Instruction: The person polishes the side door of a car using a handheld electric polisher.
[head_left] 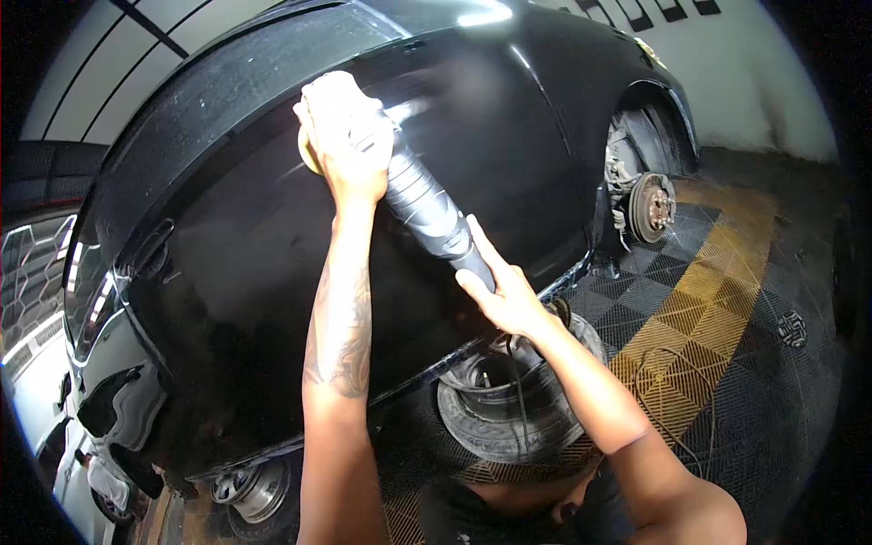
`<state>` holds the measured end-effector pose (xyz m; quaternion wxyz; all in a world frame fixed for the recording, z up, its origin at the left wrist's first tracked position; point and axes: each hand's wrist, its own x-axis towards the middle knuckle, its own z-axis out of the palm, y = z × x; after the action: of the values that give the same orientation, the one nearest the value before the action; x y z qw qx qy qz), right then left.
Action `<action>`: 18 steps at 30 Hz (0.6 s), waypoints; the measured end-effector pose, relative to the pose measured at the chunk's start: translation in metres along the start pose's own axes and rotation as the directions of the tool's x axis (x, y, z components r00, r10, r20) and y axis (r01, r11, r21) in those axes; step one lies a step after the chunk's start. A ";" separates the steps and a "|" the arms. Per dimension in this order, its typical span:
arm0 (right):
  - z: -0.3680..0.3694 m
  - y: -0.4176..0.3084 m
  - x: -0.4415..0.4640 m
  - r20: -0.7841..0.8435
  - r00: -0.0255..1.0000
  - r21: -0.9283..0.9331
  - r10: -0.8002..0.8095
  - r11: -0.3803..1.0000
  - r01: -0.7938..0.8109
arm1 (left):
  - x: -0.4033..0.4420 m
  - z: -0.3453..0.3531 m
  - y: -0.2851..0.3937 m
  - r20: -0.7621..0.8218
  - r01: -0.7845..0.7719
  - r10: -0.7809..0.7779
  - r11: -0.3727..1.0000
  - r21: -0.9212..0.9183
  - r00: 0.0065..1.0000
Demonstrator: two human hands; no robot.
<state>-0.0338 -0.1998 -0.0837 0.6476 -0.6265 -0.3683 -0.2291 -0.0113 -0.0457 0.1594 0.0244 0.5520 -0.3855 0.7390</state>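
Head: polisher in both hands

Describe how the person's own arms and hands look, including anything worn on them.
The left hand and right hand are bare, without gloves. Neither wrist shows a watch or band, and no sleeves are in view. A dark, curving tattoo marks the left forearm. Glare washes out the left hand, so finer details there cannot be told.

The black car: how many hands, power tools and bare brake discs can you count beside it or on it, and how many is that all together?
Hands: 2, the left hand and the right hand
Power tools: 1, the power tool
Bare brake discs: 1, the brake disc
Total: 4
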 end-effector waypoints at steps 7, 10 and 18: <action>-0.073 0.032 0.010 -0.091 0.996 -0.005 0.022 1.000 -0.022 | 0.012 0.099 0.039 -0.001 -0.025 0.025 0.999 0.034 1.000; -0.103 0.049 0.015 -0.138 0.990 -0.006 0.040 0.999 -0.042 | 0.017 0.136 0.060 0.026 -0.002 0.001 1.000 0.026 1.000; -0.173 0.065 0.031 -0.215 0.965 0.176 0.150 0.978 -0.112 | 0.032 0.253 0.082 0.184 -0.071 0.041 0.984 0.161 0.982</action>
<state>0.0675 -0.3572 -0.0923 0.7482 -0.5642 -0.2669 -0.2250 0.1404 -0.2668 0.1658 -0.0779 0.6056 -0.3381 0.7161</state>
